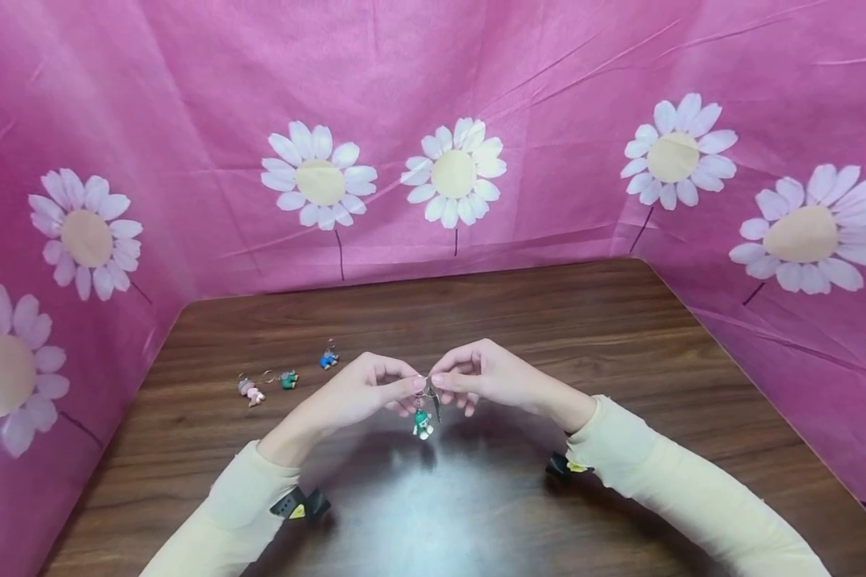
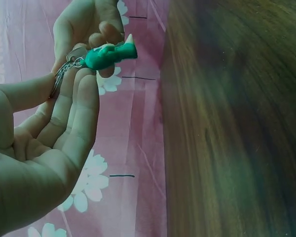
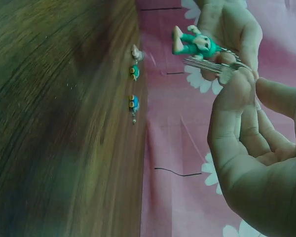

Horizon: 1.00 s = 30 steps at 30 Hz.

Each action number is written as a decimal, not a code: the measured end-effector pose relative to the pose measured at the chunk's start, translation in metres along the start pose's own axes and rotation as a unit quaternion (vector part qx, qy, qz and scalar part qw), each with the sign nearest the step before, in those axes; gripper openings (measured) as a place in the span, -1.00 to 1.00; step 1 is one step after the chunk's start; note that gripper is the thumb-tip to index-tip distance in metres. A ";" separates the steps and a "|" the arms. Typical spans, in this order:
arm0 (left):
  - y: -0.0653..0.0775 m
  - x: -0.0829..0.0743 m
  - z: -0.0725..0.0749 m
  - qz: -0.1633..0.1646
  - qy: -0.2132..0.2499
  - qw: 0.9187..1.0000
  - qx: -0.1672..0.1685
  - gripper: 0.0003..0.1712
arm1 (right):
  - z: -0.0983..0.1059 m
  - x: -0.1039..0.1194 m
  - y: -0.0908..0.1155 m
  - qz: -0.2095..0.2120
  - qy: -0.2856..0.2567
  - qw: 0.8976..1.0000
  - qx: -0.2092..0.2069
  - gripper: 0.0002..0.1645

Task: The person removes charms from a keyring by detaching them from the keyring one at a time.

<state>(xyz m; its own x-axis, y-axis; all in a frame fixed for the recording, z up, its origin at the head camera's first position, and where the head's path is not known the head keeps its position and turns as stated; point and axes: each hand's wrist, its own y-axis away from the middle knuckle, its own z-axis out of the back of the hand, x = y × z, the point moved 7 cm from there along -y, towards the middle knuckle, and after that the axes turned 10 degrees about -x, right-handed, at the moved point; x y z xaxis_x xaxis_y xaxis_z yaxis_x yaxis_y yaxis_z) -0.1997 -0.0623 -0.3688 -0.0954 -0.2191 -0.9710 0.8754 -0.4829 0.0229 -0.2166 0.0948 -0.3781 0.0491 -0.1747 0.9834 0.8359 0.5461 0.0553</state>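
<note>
Above the table, my left hand [image 1: 364, 389] pinches a metal key ring [image 1: 426, 386] between thumb and forefinger. Facing it, my right hand [image 1: 494, 377] pinches the other side of the same ring, fingertips close to the left ones. A small green-and-white figure charm [image 1: 422, 425] dangles from the ring by a short chain. Beside it hangs a silver key [image 3: 227, 74], its blade pointing away from the right fingers. The left wrist view shows the charm [image 2: 108, 57] from its green back. Thumb and fingertips hide part of the ring.
On the table's left lie three more figure keychains: a pink-and-grey one [image 1: 251, 391], a green one [image 1: 288, 379] and a blue one [image 1: 329, 358]. The brown wooden table [image 1: 548, 320] is bordered by a pink curtain [image 1: 534, 200] with white flowers.
</note>
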 end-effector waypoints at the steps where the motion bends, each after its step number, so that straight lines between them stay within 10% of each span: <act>1: 0.000 0.001 0.000 -0.001 -0.004 1.000 0.001 -0.73 | -0.001 0.001 0.000 0.003 0.004 1.000 0.003 -0.75; 14: 0.001 -0.003 0.003 -0.033 0.001 0.998 -0.060 -0.71 | -0.004 0.000 0.000 -0.016 -0.074 0.997 -0.016 -0.73; 22: 0.000 -0.008 0.008 -0.058 0.048 0.991 -0.112 -0.71 | -0.005 -0.007 -0.005 -0.047 -0.212 0.975 -0.042 -0.85; 30: 0.006 -0.008 0.008 -0.038 -0.030 0.997 -0.066 -0.75 | 0.000 -0.006 -0.005 -0.046 -0.093 0.995 0.017 -0.70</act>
<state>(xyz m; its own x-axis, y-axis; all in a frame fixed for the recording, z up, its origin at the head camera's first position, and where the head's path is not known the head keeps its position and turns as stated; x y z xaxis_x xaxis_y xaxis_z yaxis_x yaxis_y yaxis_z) -0.1973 -0.0704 -0.3591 -0.1886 -0.2387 -0.9526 0.9189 -0.3852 -0.0854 -0.2211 0.0934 -0.3844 -0.1304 -0.0727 0.9888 0.8129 0.5631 0.1486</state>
